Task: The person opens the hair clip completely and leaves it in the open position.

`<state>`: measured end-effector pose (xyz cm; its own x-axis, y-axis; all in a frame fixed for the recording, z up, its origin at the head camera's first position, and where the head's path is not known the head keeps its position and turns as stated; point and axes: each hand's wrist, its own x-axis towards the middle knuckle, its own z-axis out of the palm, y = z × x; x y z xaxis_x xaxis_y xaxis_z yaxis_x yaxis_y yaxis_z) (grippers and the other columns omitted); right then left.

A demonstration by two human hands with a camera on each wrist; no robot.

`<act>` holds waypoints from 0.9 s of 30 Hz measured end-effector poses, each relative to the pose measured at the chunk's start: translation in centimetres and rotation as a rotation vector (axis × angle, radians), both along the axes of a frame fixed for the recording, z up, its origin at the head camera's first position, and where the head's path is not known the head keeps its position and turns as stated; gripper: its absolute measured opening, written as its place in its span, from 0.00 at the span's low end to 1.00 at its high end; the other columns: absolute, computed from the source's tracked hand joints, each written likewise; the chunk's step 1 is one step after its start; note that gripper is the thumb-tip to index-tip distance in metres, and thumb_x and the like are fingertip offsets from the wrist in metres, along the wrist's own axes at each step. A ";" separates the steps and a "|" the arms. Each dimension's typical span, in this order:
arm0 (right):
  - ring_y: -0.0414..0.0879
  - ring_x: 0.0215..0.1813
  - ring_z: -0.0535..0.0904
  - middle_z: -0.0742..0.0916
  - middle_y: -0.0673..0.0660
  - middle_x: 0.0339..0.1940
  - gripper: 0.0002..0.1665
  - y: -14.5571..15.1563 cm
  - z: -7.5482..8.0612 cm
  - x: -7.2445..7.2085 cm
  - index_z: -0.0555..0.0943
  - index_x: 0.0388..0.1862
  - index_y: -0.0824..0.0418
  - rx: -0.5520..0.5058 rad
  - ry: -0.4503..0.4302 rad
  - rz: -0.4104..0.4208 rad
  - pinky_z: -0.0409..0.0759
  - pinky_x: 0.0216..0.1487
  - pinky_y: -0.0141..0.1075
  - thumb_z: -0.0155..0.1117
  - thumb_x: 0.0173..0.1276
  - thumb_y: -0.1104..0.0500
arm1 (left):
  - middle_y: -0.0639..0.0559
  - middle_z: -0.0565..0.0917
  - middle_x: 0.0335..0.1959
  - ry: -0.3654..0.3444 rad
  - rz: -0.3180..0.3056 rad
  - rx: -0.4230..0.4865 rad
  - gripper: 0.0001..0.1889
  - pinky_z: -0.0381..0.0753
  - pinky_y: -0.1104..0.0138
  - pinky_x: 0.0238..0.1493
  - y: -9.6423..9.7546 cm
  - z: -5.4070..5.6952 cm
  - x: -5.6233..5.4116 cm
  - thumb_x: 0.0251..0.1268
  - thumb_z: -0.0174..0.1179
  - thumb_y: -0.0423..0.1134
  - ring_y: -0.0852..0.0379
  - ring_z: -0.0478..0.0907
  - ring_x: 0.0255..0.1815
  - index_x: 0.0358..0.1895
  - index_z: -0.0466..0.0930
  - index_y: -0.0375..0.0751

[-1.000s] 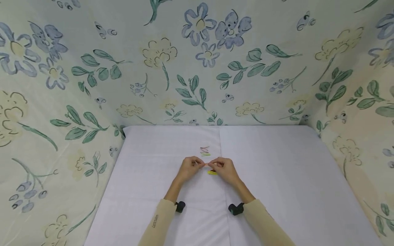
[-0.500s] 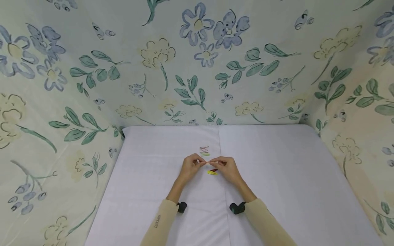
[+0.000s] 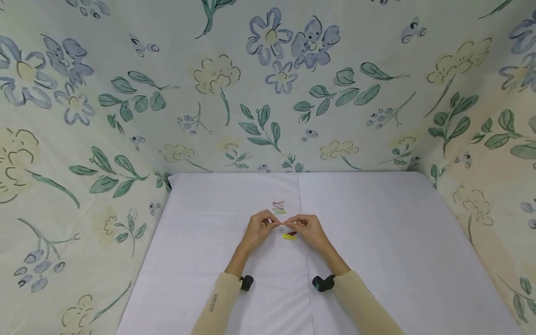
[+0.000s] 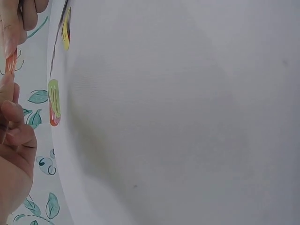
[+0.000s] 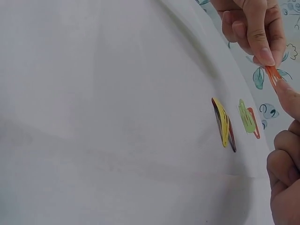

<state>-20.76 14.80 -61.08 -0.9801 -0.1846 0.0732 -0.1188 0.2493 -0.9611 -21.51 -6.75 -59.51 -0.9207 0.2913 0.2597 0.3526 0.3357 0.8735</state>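
Between my two hands is an orange snap hair clip (image 5: 273,76), raised off the cloth. My left hand (image 3: 257,229) pinches one end with thumb and fingertips, and my right hand (image 3: 309,231) pinches the other. Fingertips cover both ends of the clip. Just below the hands lies a yellow hair clip (image 5: 223,124), overlapping a dark red one (image 5: 233,137). Beyond the hands, a light green hair clip (image 5: 246,117) rests beside a reddish clip (image 5: 255,125). In the left wrist view the green clip (image 4: 54,96) partly covers the reddish one.
A white cloth (image 3: 377,242) with a seam and light creases covers the table. Floral fabric (image 3: 268,116) rises behind it and along both sides. Dark wrist cameras (image 3: 323,284) sit at the sleeve cuffs.
Both hands keep their pinch on the orange hair clip, with only slight shifts of the fingers. The right hand has moved a little to the right. The clips on the cloth stay put.
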 end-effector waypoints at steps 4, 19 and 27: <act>0.33 0.19 0.59 0.73 0.51 0.14 0.06 0.1 0.1 -0.1 0.91 0.40 0.63 -0.006 -0.014 0.015 0.61 0.23 0.26 0.73 0.69 0.62 | 0.45 0.87 0.31 -0.016 -0.011 -0.011 0.03 0.69 0.74 0.29 -0.1 0.1 -0.1 0.61 0.72 0.31 0.62 0.71 0.25 0.32 0.87 0.39; 0.35 0.23 0.67 0.91 0.65 0.32 0.07 0.2 0.6 -0.3 0.91 0.40 0.64 -0.022 -0.037 0.043 0.65 0.24 0.26 0.73 0.68 0.61 | 0.43 0.88 0.33 -0.083 -0.053 0.037 0.02 0.69 0.73 0.30 -0.3 0.4 -0.5 0.61 0.71 0.30 0.53 0.73 0.26 0.32 0.87 0.39; 0.35 0.25 0.69 0.92 0.63 0.38 0.08 0.4 0.7 -0.4 0.91 0.41 0.64 -0.011 -0.043 0.068 0.65 0.25 0.26 0.72 0.69 0.60 | 0.38 0.87 0.33 -0.101 -0.047 0.061 0.02 0.66 0.73 0.30 -0.1 0.6 -0.4 0.61 0.71 0.28 0.42 0.74 0.28 0.33 0.87 0.33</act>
<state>-21.12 15.20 -60.34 -0.9676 -0.2503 0.0335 -0.0934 0.2316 -0.9683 -21.91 -6.90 -58.94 -0.9288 0.3215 0.1845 0.2756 0.2659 0.9238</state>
